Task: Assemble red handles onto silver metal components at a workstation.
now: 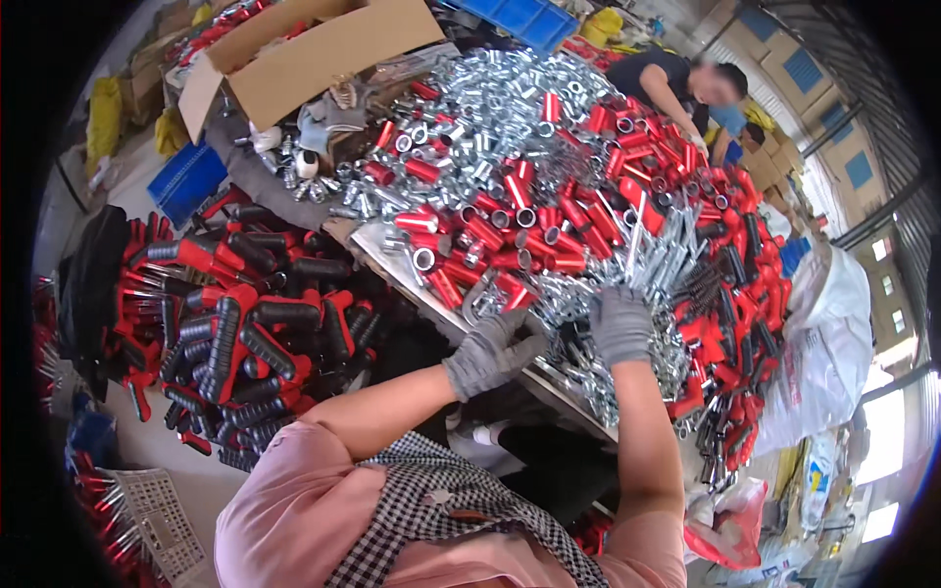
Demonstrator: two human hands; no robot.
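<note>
My left hand, in a grey knit glove, is at the table's near edge, beside red tubes and a curved silver piece. Its thumb stands apart from the fingers, and nothing shows between them. My right hand, gloved alike, lies back-up over a heap of small silver metal parts. Its fingers are bent down among them; the fingertips and whatever they grip are hidden. Just beyond it lie long silver rods. Red metal tubes with silver rims are piled ahead of both hands.
Black-and-red handles form a big heap at left; more red-and-black pieces are piled at right. Shiny silver sleeves cover the table's far part, near an open cardboard box. Another person leans in at the far right. A white sack stands at right.
</note>
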